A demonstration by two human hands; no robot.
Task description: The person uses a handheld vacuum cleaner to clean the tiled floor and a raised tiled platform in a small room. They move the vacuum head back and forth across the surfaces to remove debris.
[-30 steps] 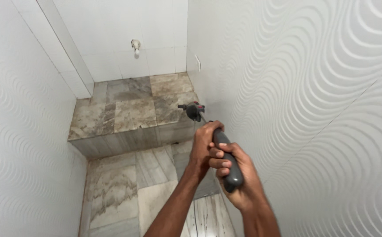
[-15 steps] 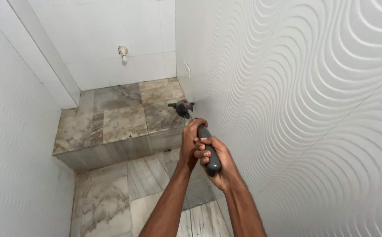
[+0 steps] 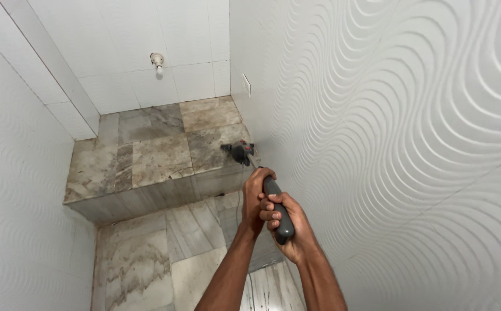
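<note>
From the head camera, looking down into a narrow tiled room, both hands are clamped together on one long tool. The left hand [image 3: 255,193] grips the grey handle [image 3: 278,208] farther along, its fingers wrapped fully around it, and the right hand [image 3: 289,226] grips the near end of the same handle, fingers curled over the top so that only the rounded butt sticks out below them. The two hands touch each other, one just behind the other, and both forearms rise from the near bottom edge of the view. Beyond the left hand a thin shaft runs up and away to the tool head [image 3: 240,152], a dark rounded piece with a small red part on it. The head sits at the far right corner of the stone step [image 3: 146,155], right against the foot of the right wall [image 3: 400,132]; whether it actually presses on the wall or on the step is hard to tell at this distance. The right wall is white with raised wavy ridges and fills the whole right half of the view, and a small white plate [image 3: 246,84] is set into it farther back. The left wall [image 3: 14,207] has the same wavy pattern. The far wall is plain white tile with a short pipe stub [image 3: 157,59] sticking out of it above the step. Below the step, the floor [image 3: 164,253] is grey-brown veined marble, near the forearms.
</note>
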